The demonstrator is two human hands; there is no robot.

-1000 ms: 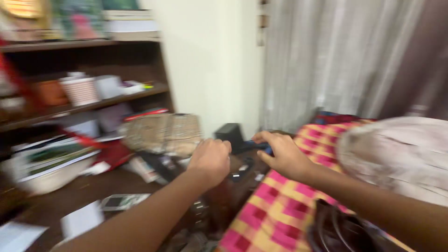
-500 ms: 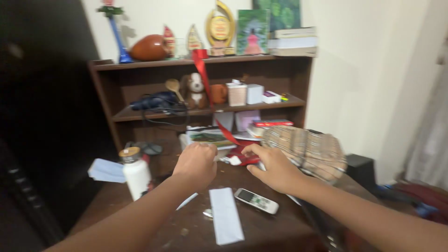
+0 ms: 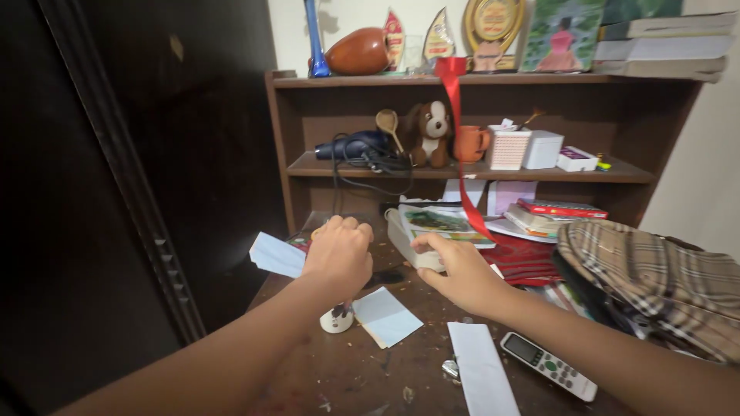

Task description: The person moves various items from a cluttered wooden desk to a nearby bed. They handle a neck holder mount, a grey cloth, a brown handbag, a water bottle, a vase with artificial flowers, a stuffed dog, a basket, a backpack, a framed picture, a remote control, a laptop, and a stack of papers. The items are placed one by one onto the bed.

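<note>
On the cluttered dark wooden desk [image 3: 347, 377] below a brown shelf unit [image 3: 478, 169], the left hand [image 3: 339, 258] is clenched into a fist directly over a white cylindrical bottle [image 3: 337, 317]; only the bottle's base shows under the hand, so whether the fingers actually grasp it cannot be told. The right hand [image 3: 462, 270] grasps the near edge of a shallow white plastic tub [image 3: 412, 248], thumb on top, fingers beneath. The tub holds 1 picture-covered book or magazine [image 3: 443, 223] lying flat across it. A red ribbon [image 3: 460, 146] hangs from the top shelf down past the tub. Just right of the bottle lies a pale blue paper square [image 3: 385, 316]; a white paper strip [image 3: 482, 374] and a white remote control [image 3: 549, 366] lie nearer the camera. On the middle shelf, a white-and-pink woven basket [image 3: 509, 148] contains small items too unclear to identify, beside an orange mug [image 3: 469, 143], a brown-and-white plush dog [image 3: 428, 131] and a dark hair dryer [image 3: 358, 145]. A plaid fabric bag [image 3: 655, 273] rests at the desk's right
</note>
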